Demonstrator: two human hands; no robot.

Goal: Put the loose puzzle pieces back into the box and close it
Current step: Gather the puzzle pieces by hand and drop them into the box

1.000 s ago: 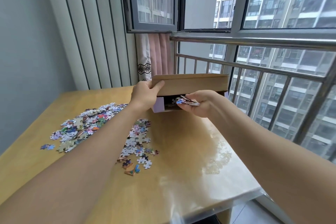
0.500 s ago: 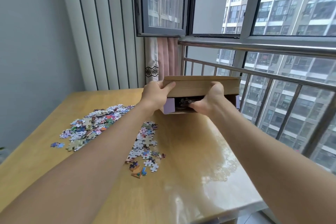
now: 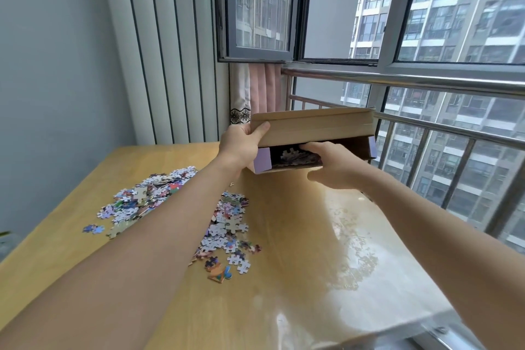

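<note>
From the head camera we see the left hand (image 3: 241,148) gripping the raised flap (image 3: 312,126) of the box (image 3: 262,160), thumb on top. The right hand (image 3: 333,165) reaches into the opening, its fingers (image 3: 308,148) hidden among pieces inside (we cannot tell their grip). Loose puzzle pieces (image 3: 227,224) lie on the worktop (image 3: 298,278), nearer us than both hands.

Looks like a high-rise apartment balcony nook: wooden table (image 3: 284,278) against a metal railing (image 3: 412,79), pink curtain (image 3: 262,88) at top center, apartment towers (image 3: 454,8) filling the windows upper right.
</note>
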